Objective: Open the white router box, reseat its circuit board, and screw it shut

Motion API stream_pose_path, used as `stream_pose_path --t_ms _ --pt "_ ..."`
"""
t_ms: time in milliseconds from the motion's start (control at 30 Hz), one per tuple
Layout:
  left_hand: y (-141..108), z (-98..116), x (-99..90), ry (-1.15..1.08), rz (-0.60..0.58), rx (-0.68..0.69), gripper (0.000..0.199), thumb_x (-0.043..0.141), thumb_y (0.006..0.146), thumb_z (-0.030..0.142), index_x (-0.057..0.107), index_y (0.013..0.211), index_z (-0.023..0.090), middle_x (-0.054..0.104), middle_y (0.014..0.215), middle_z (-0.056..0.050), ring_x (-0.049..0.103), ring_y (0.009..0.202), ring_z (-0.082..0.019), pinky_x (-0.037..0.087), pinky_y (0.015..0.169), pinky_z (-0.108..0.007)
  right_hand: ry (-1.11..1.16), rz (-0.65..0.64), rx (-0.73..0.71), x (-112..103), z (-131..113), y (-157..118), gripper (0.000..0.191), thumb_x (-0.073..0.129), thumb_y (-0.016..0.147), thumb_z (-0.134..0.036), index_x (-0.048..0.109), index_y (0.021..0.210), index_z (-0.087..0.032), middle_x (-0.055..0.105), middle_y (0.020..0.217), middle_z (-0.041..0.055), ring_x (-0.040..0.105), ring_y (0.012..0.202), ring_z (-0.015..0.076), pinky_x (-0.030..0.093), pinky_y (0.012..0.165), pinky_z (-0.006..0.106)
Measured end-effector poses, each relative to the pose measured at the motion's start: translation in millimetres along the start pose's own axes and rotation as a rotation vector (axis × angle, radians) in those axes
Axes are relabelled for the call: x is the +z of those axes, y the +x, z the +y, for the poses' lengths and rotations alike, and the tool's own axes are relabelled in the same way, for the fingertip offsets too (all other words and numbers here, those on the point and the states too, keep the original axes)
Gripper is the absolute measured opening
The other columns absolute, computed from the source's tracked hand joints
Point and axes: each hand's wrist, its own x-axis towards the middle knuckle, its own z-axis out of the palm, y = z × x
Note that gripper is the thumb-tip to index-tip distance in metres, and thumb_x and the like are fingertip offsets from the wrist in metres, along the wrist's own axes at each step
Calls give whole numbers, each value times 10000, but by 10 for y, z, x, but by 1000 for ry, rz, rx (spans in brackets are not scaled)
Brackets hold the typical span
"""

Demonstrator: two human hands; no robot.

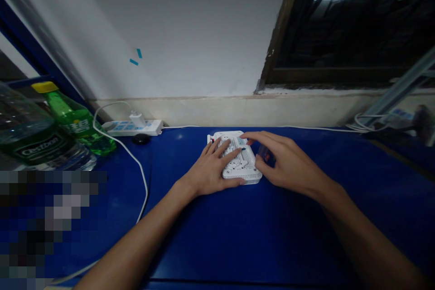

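Observation:
A white, perforated, round-cornered device [243,170] lies flat on the blue table. My left hand [214,167] rests on its left part, open, with fingers spread across the top and the thumb along the near edge. My right hand [285,158] is curved over the device's right edge, thumb and index finger apart. Its index fingertip is near the far right corner, and its thumb is beside the right edge. A dark bluish thing with reddish marks [267,156] shows through the gap between them; its kind is unclear. A small blue spot is on the device's top.
At the left stand a green bottle with a yellow cap [76,122] and a large clear bottle [37,145]. A power strip [152,128] with a white plug lies by the wall, near a small black object [141,138]. A white cable [141,167] crosses the table's left side.

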Motion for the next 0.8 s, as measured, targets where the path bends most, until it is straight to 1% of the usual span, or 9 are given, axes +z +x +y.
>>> stream_pose_path --t_ms 67,133,267,333,433,500,600,700,800 --pt "-2 -2 3 2 -1 3 909 500 825 821 295 1566 336 115 1675 -61 70 1531 -392 122 1218 -637 -10 -5 0 9 9 -1 472 585 888 -185 565 1356 -248 706 1210 65 699 871 203 563 742 313" --pt "-4 -4 9 12 0 1 910 501 828 817 295 1568 328 119 1674 -71 67 1531 -393 118 1219 -634 17 -13 0 12 17 -4 450 551 928 -204 550 1375 -254 711 1203 67 702 847 193 563 725 304" --pt "-3 -7 16 18 7 -1 919 501 824 821 297 1569 322 131 1673 -81 81 1531 -389 121 1223 -621 43 -35 0 -15 4 -20 663 574 849 -127 437 1479 -278 679 1273 63 698 822 180 561 702 285" --pt "0 -6 16 26 3 4 923 501 824 821 284 1572 326 124 1674 -76 86 1531 -385 119 1223 -619 6 -37 0 -33 -7 -30 666 598 822 -135 459 1458 -272 678 1270 65 698 838 190 559 715 293" --pt "3 -3 15 40 -5 -2 915 492 828 823 286 1572 330 116 1676 -69 77 1532 -387 116 1226 -613 -19 -80 20 -44 9 -48 569 610 852 -188 492 1403 -269 716 1122 55 701 847 206 555 734 309" --pt "4 2 13 44 -10 -12 908 485 831 823 297 1569 328 119 1675 -69 69 1531 -390 117 1227 -608 13 -122 49 -44 42 -65 566 603 883 -212 452 1422 -288 717 1017 38 699 857 209 554 748 314" --pt "6 5 7 50 -17 -10 893 479 841 816 292 1569 334 131 1674 -60 69 1532 -388 112 1227 -613 70 -158 68 -54 97 -93 582 601 909 -240 405 1451 -319 701 988 29 690 897 213 553 785 327" --pt "7 -2 -10 51 -19 -2 882 484 845 809 281 1570 349 137 1674 -51 77 1531 -389 108 1224 -623 122 -145 57 -88 124 -103 582 607 915 -241 397 1450 -330 692 1006 26 683 908 206 552 802 328" --pt "6 2 -49 49 -27 -7 911 487 826 827 309 1565 325 183 1663 -88 67 1529 -401 122 1218 -627 175 -73 41 -147 120 -97 587 616 906 -213 400 1443 -312 695 987 20 686 884 192 554 796 313"
